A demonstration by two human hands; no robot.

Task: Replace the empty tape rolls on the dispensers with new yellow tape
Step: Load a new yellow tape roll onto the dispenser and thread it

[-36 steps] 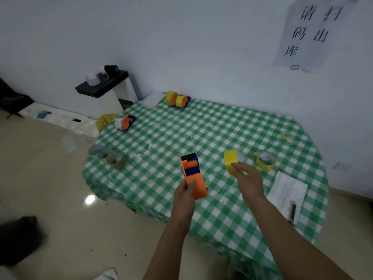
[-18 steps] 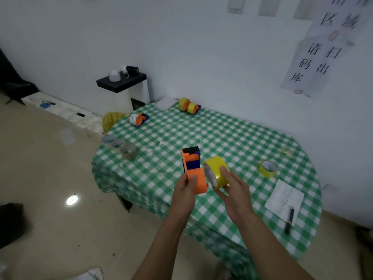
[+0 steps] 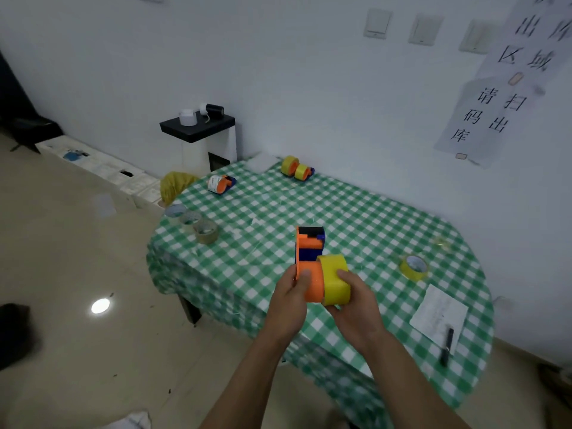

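- Left grip: bare hand; thumbnail showing;
- Right grip: bare hand;
- Left forearm and right forearm: bare to the lower frame edge.

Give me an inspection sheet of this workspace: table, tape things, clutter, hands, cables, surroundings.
Surface: table under a green checked cloth.
Job's things: orange dispenser and yellow tape roll held together in the hands; spare yellow roll lying on the cloth; yellow-loaded dispenser and white-roll dispenser near the far edge.
Clutter: empty-looking cores at the left edge; paper sheet with a pen at its corner.
Hands: left hand grips the dispenser; right hand holds the roll against its drum.
Cables: nothing seen.
Surroundings: black-topped stand, wall notice, wall switches.
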